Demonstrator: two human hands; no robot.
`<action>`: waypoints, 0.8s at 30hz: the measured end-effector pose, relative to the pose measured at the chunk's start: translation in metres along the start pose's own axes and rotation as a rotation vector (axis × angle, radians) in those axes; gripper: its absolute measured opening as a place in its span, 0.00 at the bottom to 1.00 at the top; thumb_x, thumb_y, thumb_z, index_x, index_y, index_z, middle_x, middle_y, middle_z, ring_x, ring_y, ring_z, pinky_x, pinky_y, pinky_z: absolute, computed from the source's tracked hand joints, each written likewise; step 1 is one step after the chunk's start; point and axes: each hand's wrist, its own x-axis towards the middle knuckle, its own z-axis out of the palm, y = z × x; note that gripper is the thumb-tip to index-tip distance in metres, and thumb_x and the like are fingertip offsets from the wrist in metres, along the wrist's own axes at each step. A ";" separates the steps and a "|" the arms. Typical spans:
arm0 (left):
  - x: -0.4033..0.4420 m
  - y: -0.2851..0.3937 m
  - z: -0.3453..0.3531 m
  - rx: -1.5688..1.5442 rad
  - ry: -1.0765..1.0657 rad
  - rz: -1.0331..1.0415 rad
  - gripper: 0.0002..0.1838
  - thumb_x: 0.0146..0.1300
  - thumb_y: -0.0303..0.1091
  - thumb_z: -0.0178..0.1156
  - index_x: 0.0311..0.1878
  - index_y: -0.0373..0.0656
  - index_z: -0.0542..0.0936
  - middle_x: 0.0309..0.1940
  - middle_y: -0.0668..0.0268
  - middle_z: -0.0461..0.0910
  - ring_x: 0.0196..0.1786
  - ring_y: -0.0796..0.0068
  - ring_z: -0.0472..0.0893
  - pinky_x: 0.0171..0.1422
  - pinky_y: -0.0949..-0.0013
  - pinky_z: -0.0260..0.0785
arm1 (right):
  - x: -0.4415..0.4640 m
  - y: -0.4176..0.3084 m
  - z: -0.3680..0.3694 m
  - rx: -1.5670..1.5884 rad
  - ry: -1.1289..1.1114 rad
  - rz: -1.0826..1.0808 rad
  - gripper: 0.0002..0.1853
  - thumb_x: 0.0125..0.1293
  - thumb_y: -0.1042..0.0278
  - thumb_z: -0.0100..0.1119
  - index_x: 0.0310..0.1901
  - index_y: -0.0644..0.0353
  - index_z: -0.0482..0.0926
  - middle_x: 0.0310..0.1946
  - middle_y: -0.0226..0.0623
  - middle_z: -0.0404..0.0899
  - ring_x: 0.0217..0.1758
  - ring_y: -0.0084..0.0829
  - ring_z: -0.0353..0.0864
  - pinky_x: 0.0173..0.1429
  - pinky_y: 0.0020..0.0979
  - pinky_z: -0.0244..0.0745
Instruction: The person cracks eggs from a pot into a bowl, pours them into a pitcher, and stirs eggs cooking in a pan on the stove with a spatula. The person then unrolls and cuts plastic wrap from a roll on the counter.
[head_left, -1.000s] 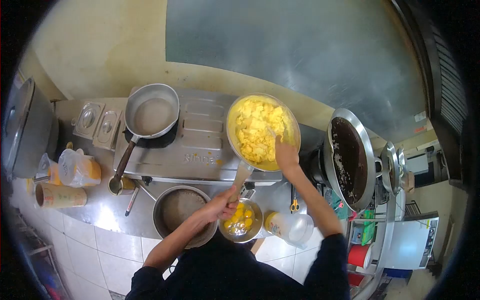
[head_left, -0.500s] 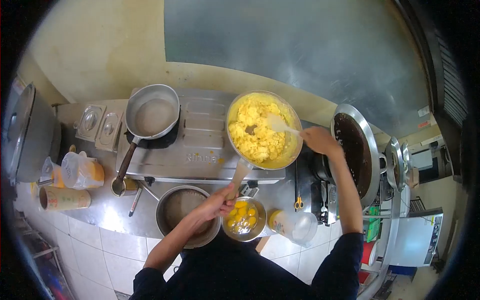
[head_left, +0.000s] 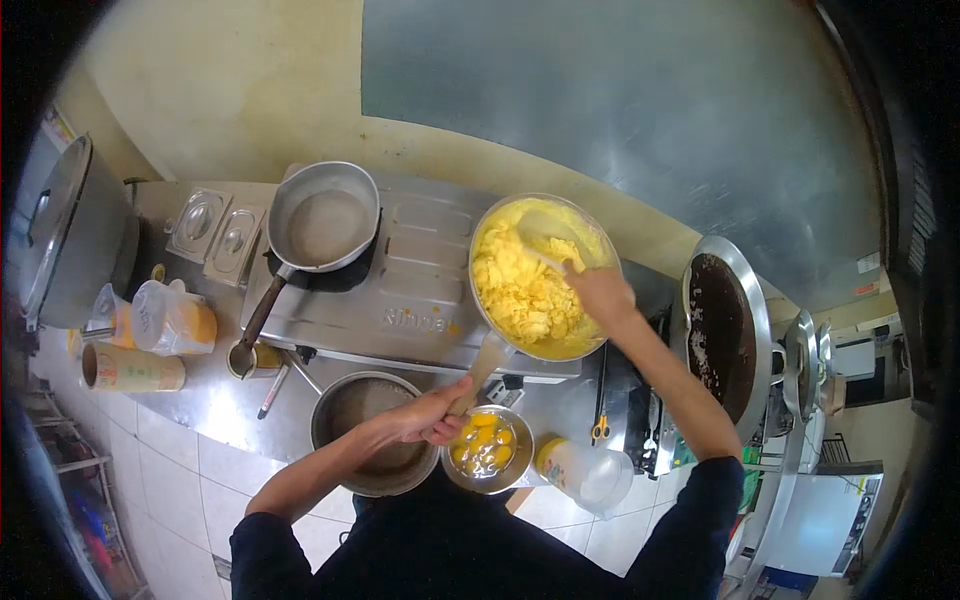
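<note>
While the left hand (head_left: 440,412) is closed round the wooden handle (head_left: 489,358), the right hand (head_left: 603,297) is closed on the shaft of a pale spatula (head_left: 541,228).

Item: frying pan (head_left: 599,236), at the right end of the steel stove (head_left: 425,285); handle pointing toward the wearer.
Contents: soft yellow scrambled egg (head_left: 520,300), heaped; spatula blade resting in it near the far wall.
Item: metal bowl (head_left: 525,458), just in front of the handle; holds raw eggs (head_left: 484,440) with several whole yolks. Contact between bowl and left hand: cannot be told.
Item: deep saucepan (head_left: 352,402), under the left forearm.
Item: second saucepan (head_left: 325,222), at the stove's left end.
Item: scissors (head_left: 600,428) and plastic jug (head_left: 598,478), right of the bowl.

Hazards, as judged: a slack left grip under a hard push of the spatula could swing or tip the pan and send egg over the rim. A dropped wrist could knock the bowl and spill the yolks. Right-hand knuckles, close above the egg, risk a burn if it is hot. Flame beneath the pan: hidden; strong heat could make the egg catch.
</note>
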 end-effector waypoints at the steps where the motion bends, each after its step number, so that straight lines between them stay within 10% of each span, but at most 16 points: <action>1: -0.002 0.000 0.004 0.000 0.049 0.010 0.29 0.66 0.70 0.39 0.38 0.50 0.65 0.17 0.79 0.54 0.15 0.89 0.53 0.16 0.80 0.42 | -0.012 -0.024 -0.004 -0.020 -0.022 -0.013 0.20 0.66 0.65 0.50 0.59 0.51 0.72 0.28 0.43 0.81 0.28 0.42 0.83 0.32 0.42 0.78; 8: 0.000 -0.011 0.001 -0.102 0.052 0.098 0.25 0.71 0.62 0.38 0.40 0.48 0.67 0.19 0.77 0.56 0.16 0.87 0.53 0.17 0.80 0.43 | -0.094 0.013 -0.056 0.128 0.080 -0.171 0.27 0.60 0.72 0.51 0.64 0.48 0.67 0.32 0.40 0.81 0.27 0.41 0.83 0.30 0.41 0.78; 11: 0.001 -0.010 0.003 -0.135 -0.009 0.111 0.25 0.71 0.62 0.38 0.41 0.48 0.67 0.19 0.77 0.56 0.16 0.87 0.53 0.18 0.80 0.43 | -0.121 0.004 -0.055 -0.063 -0.184 -0.077 0.27 0.61 0.71 0.50 0.64 0.47 0.67 0.32 0.41 0.81 0.28 0.41 0.84 0.31 0.42 0.79; 24: 0.007 -0.016 0.011 -0.111 0.044 0.115 0.25 0.71 0.63 0.36 0.43 0.49 0.67 0.19 0.78 0.55 0.16 0.88 0.52 0.16 0.81 0.43 | -0.050 0.034 0.026 0.317 0.082 0.326 0.20 0.69 0.62 0.43 0.61 0.50 0.70 0.29 0.53 0.80 0.33 0.53 0.82 0.39 0.50 0.78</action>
